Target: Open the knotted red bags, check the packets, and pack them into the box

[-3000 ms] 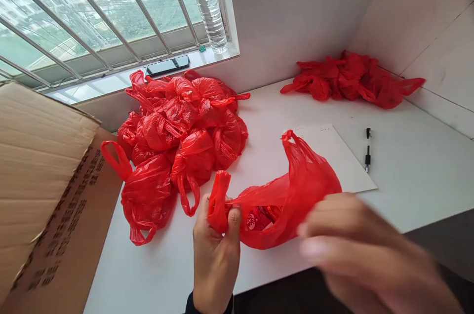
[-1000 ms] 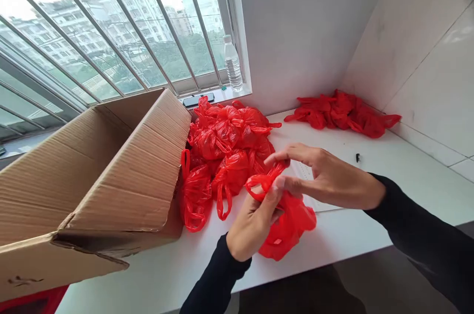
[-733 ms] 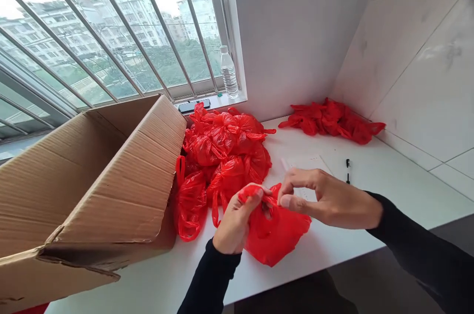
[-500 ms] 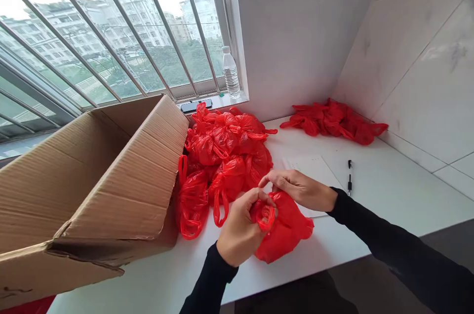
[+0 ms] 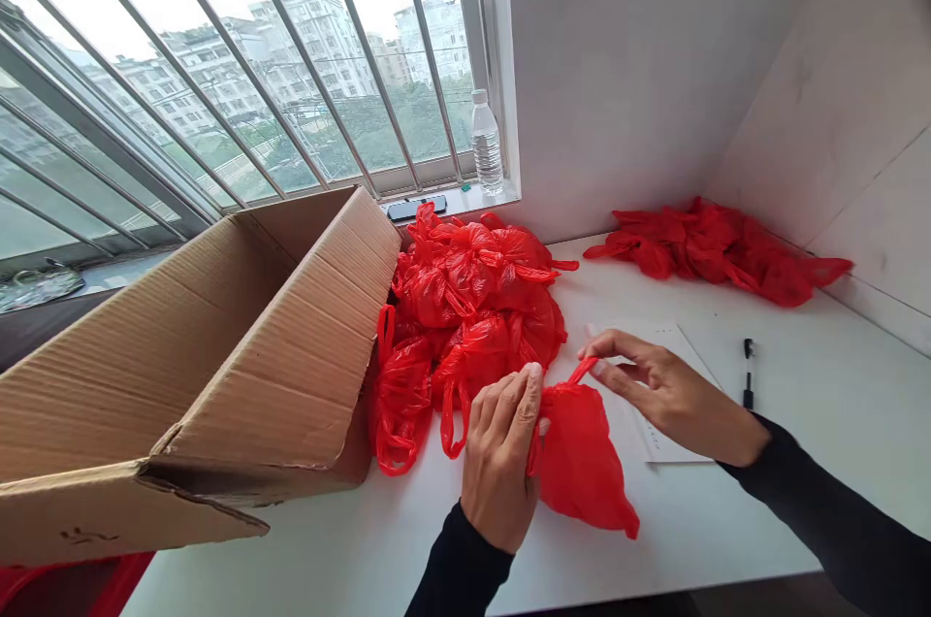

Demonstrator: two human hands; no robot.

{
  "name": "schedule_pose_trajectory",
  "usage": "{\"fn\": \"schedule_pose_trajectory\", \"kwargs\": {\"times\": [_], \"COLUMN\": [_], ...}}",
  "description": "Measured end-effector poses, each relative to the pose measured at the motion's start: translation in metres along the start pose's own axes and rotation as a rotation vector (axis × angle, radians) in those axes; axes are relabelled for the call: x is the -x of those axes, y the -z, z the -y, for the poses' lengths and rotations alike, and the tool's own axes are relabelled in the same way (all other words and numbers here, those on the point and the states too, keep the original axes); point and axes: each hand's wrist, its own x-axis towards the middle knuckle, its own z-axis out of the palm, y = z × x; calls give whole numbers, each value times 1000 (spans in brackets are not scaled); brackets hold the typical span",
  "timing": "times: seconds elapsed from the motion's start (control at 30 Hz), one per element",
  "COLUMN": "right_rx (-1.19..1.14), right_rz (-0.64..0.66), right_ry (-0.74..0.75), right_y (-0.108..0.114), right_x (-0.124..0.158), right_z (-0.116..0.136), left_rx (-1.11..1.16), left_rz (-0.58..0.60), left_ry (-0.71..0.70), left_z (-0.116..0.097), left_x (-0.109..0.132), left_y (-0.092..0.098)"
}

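Pinching a strand (image 5: 583,371) at the top of a red plastic bag (image 5: 586,471), the right hand (image 5: 676,399) is right of centre in the frame, thumb and forefinger drawn together. The left hand (image 5: 501,447), at lower centre, has its fingers close together and grips the bag's upper left side, its palm hidden. The bag is low in the frame, just right of centre, over the white table (image 5: 312,559). Near the middle, a heap of tied red bags (image 5: 472,287) sits just beside the cardboard box (image 5: 276,384) at left. Some paper (image 5: 665,447) lies partly behind the right hand, near a pen (image 5: 749,394). Crumpled red bags (image 5: 713,248) lie at upper right
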Motion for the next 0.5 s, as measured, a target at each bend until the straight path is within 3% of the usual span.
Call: {"fn": "schedule_pose_trajectory", "kwargs": {"times": [0.17,0.3,0.4,0.5], "right_rx": [-276,-520,-472,-315], "right_rz": [-265,-534,-708,-791], "right_ry": [-83,-83,13,78], "right_y": [32,66,98,122], "right_x": [17,10,-11,-39], "right_z": [-13,-10,-6,-25], "left_rx": [-45,78,75,47], "left_rz": [-48,-1,-145,-286], "left_ry": [212,246,358,499], "left_z": [1,0,14,42], "left_x": [18,20,14,6], "left_y": [-4,-3,8,28]}}
